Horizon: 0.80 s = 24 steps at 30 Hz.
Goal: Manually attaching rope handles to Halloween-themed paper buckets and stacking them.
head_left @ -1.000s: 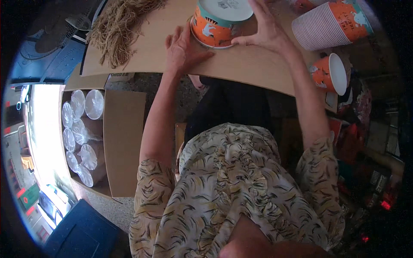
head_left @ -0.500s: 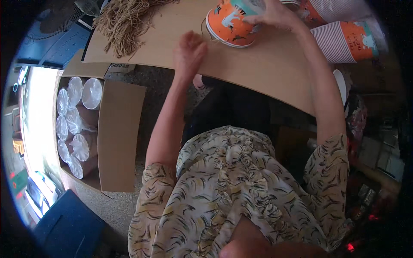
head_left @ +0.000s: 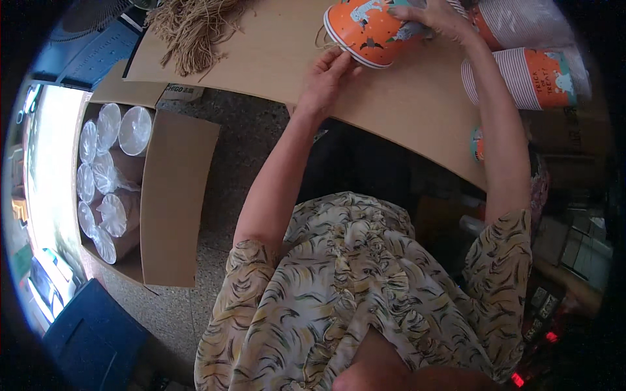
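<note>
An orange paper bucket (head_left: 368, 32) with a white rim, pale ghost figures and dark bats lies tilted above the tabletop, its rim toward the lower left. My right hand (head_left: 443, 18) grips its far upper right side, the fingers partly cut off by the picture's top edge. At the rim, the thumb and fingers of my left hand (head_left: 326, 77) are pinched together on the bucket's lower edge. A thin tan cord loop (head_left: 319, 38) shows beside the rim, just above those fingers. Its ends are hidden.
A tangled bundle of tan cords (head_left: 192, 32) lies at the table's (head_left: 274, 58) far left. Nested orange buckets (head_left: 544, 78) and wrapped white stacks (head_left: 515, 23) stand at right. Lower left, an open carton (head_left: 173, 202) holds plastic-wrapped stacks (head_left: 135, 130); a blue chair-like object (head_left: 98, 339) is nearby.
My left hand has moved right and up to the bucket's rim, its blurred fist now a pinch. The bucket and my right hand have shifted slightly right and up.
</note>
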Available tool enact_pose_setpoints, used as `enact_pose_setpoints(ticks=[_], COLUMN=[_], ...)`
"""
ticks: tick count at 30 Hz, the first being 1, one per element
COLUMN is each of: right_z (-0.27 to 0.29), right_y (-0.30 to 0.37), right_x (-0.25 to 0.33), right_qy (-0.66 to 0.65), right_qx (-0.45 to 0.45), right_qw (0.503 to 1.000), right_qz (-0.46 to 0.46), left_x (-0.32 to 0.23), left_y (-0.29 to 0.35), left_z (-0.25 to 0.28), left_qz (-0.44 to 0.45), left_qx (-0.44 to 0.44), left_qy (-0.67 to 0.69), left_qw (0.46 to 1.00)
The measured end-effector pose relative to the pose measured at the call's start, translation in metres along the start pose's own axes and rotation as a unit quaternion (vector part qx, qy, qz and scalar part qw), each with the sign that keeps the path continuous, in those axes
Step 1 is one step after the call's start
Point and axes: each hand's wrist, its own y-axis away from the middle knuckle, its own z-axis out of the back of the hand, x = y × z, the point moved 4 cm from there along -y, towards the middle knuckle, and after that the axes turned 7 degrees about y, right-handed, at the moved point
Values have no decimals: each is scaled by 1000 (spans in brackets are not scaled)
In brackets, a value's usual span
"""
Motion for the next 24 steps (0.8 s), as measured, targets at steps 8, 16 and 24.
enact_pose_setpoints(ticks=[8,16,24], right_z=[0,2,0], right_y=[-10,-13,-10], right_x=[-8,-13,-3], right_qy=[-42,2,-5], right_qx=[-9,-54,-71], right_qw=[999,998,996], right_qz=[13,-13,-57], left_x=[0,0,-2], left_y=[1,3,2], left_z=[3,2,-2], left_qz=[-21,-19,-28], left_qx=[-5,-8,7], left_qy=[-50,-55,-96], left_qw=[999,998,995])
